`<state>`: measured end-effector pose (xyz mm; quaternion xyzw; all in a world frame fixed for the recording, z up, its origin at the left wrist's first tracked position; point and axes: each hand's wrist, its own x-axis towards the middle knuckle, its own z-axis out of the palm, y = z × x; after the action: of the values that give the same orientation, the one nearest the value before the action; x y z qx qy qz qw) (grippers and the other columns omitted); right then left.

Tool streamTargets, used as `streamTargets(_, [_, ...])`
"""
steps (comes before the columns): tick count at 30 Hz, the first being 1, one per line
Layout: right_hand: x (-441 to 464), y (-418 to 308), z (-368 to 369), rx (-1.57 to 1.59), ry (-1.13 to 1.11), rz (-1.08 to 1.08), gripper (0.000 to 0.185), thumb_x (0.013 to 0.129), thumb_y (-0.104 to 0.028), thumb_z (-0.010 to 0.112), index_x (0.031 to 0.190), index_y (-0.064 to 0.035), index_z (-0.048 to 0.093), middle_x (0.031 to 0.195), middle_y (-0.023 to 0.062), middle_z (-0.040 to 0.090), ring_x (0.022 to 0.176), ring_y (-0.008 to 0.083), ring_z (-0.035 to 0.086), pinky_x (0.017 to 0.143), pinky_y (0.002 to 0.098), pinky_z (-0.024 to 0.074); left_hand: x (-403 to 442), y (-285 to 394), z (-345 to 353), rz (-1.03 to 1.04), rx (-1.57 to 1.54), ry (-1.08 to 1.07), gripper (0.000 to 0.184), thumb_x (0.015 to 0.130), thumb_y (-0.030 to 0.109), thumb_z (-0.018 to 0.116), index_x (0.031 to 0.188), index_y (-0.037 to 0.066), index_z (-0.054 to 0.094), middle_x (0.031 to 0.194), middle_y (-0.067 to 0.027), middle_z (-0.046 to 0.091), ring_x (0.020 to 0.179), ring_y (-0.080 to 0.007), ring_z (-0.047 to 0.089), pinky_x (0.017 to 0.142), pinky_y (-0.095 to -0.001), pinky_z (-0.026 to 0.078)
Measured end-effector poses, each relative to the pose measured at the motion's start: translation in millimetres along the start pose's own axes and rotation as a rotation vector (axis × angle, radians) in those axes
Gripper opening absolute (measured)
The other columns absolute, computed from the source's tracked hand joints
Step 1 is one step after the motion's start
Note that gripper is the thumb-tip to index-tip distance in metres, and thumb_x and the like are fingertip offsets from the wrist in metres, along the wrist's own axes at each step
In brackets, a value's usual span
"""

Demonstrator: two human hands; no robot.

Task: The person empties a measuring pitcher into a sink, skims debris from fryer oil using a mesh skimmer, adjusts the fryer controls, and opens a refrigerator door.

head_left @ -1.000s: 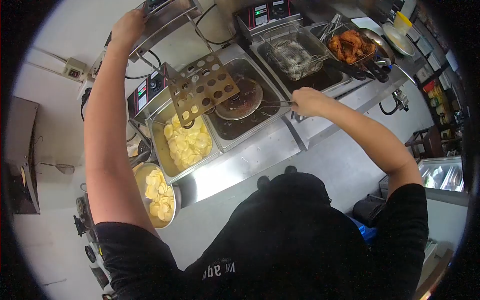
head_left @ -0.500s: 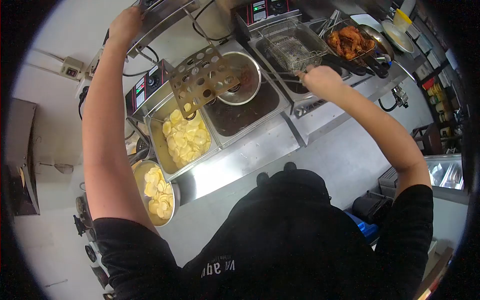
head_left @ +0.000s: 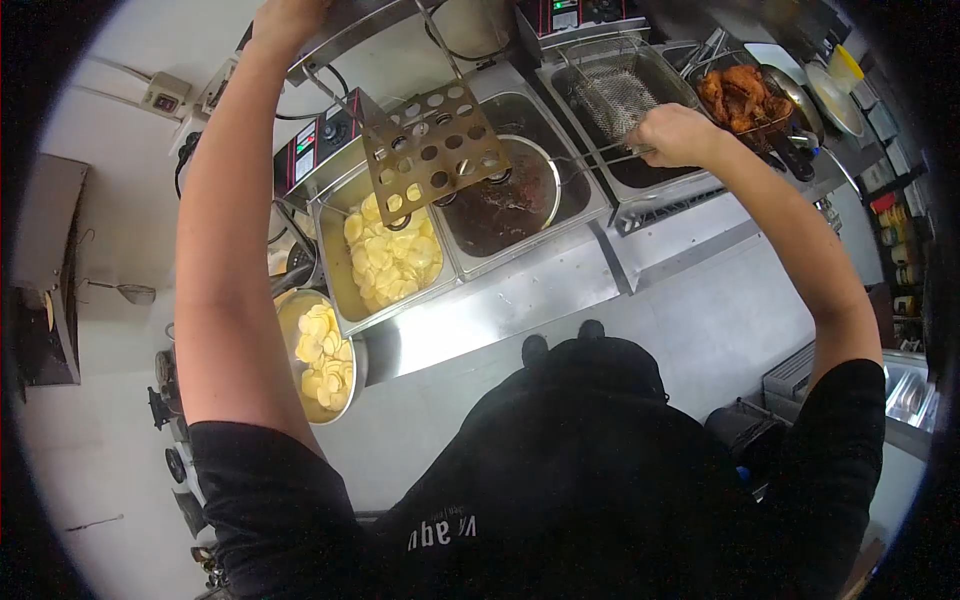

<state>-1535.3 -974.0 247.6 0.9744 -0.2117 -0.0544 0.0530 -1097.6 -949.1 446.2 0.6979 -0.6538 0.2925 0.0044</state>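
At the upper left edge, my left hand [head_left: 290,20] is closed on the upper frame of a perforated metal rack [head_left: 435,145]; its fingers are partly cut off. The rack's plate, full of round holes, hangs tilted over two fryer wells. My right hand [head_left: 678,135] grips the handle of a round mesh skimmer [head_left: 528,195], whose disc lies over the dark oil in the middle fryer well [head_left: 482,258]. Sliced potatoes [head_left: 388,255] fill much of the left well, partly under the rack. More slices [head_left: 325,355] sit in a metal bowl [head_left: 345,408] below it.
Behind my right hand stands an immersed wire fry basket [head_left: 615,95]. Farther right, a basket holds browned fried chicken [head_left: 740,98]. Control boxes [head_left: 320,140] stand behind the fryers. A steel counter edge [head_left: 500,310] runs along the front.
The skimmer disc has come lower and nearer to me over the middle well, with its handle still in my right hand. The view has shifted slightly; the rack stays over the wells.
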Motion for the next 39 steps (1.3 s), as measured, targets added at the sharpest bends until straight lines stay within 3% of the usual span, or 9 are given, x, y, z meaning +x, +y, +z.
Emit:
streamTargets(11, [-34, 13, -16, 0.391, -0.145, 0.089, 0.04, 0.069, -0.015, 0.067, 0.105, 0.0001, 0.068, 0.098, 0.0184, 0.068, 0.091, 0.0318, 0.066, 0.084, 0.0372, 0.0512, 2, 12, -6, -0.034, 0.027, -0.024, 0.024, 0.086, 0.021, 0.057, 0.088, 0.0, 0.068, 0.09, -0.0216, 0.066, 0.087, -0.0374, 0.064, 0.075, -0.0448, 0.051])
streamTargets(17, [-42, -4, -60, 0.536, -0.293, 0.128, 0.041, 0.069, -0.016, 0.07, 0.107, 0.0008, 0.067, 0.067, 0.0141, 0.064, 0.058, 0.0207, 0.06, 0.056, 0.0328, 0.0476, 14, 6, -1, -0.033, 0.044, -0.075, 0.023, 0.085, 0.021, 0.058, 0.088, 0.0, 0.068, 0.089, -0.0212, 0.067, 0.086, -0.0362, 0.065, 0.074, -0.0442, 0.051])
streamTargets(19, [-41, -7, -76, 0.65, -0.501, 0.162, 0.04, 0.074, -0.018, 0.071, 0.109, -0.0006, 0.066, 0.053, 0.006, 0.054, 0.046, 0.0135, 0.047, 0.043, 0.0299, 0.0369, 13, 11, -5, -0.052, 0.035, -0.046, 0.023, 0.085, 0.021, 0.058, 0.086, 0.001, 0.068, 0.089, -0.0215, 0.067, 0.086, -0.0351, 0.065, 0.074, -0.0441, 0.052])
streamTargets(22, [-29, -11, -104, 0.722, -0.76, 0.294, 0.037, 0.079, -0.023, 0.07, 0.112, -0.0054, 0.067, 0.054, 0.0004, 0.051, 0.045, 0.0114, 0.045, 0.04, 0.0274, 0.0338, 31, -29, 35, 0.174, 0.026, 0.038, 0.025, 0.088, 0.024, 0.054, 0.107, 0.009, 0.06, 0.103, -0.0164, 0.065, 0.097, -0.0361, 0.061, 0.079, -0.0481, 0.049])
streamTargets(28, [29, -11, -92, 0.588, -0.92, 0.369, 0.038, 0.079, -0.028, 0.071, 0.113, -0.0102, 0.067, 0.058, -0.0006, 0.049, 0.047, 0.0131, 0.049, 0.042, 0.0262, 0.0422, 30, -22, 35, 0.135, 0.05, 0.034, 0.025, 0.088, 0.024, 0.054, 0.107, 0.009, 0.06, 0.103, -0.0169, 0.065, 0.097, -0.0358, 0.062, 0.08, -0.0477, 0.05])
streamTargets(30, [33, -24, -82, 0.515, -0.915, 0.291, 0.038, 0.078, -0.027, 0.071, 0.111, -0.009, 0.068, 0.062, 0.0042, 0.057, 0.053, 0.0155, 0.055, 0.047, 0.0294, 0.0478, 21, -13, 25, 0.126, 0.033, 0.04, 0.025, 0.088, 0.024, 0.053, 0.106, 0.009, 0.06, 0.103, -0.0171, 0.065, 0.097, -0.036, 0.061, 0.08, -0.0477, 0.05])
streamTargets(32, [26, -35, -59, 0.376, -0.662, 0.285, 0.034, 0.075, -0.021, 0.068, 0.106, -0.0051, 0.069, 0.073, 0.0129, 0.066, 0.064, 0.0248, 0.064, 0.057, 0.0368, 0.052, 17, -17, 29, 0.112, 0.013, 0.037, 0.024, 0.089, 0.024, 0.053, 0.106, 0.009, 0.06, 0.102, -0.0174, 0.065, 0.097, -0.0362, 0.061, 0.08, -0.0477, 0.05])
streamTargets(35, [15, -48, -12, 0.304, -0.319, 0.167, 0.031, 0.073, -0.014, 0.065, 0.101, -0.0027, 0.068, 0.086, 0.0196, 0.068, 0.079, 0.0335, 0.066, 0.071, 0.0419, 0.0523, 19, -20, 33, 0.118, 0.044, 0.057, 0.024, 0.089, 0.024, 0.052, 0.106, 0.009, 0.061, 0.102, -0.0176, 0.064, 0.098, -0.0362, 0.061, 0.08, -0.0474, 0.05])
streamTargets(39, [-11, -60, 20, 0.451, -0.1, 0.272, 0.022, 0.077, -0.018, 0.064, 0.092, -0.0029, 0.069, 0.087, 0.0217, 0.066, 0.088, 0.0385, 0.063, 0.08, 0.0457, 0.0498, 19, -25, 34, 0.136, 0.052, 0.059, 0.024, 0.09, 0.024, 0.05, 0.106, 0.009, 0.061, 0.104, -0.016, 0.065, 0.098, -0.0359, 0.061, 0.081, -0.0471, 0.049])
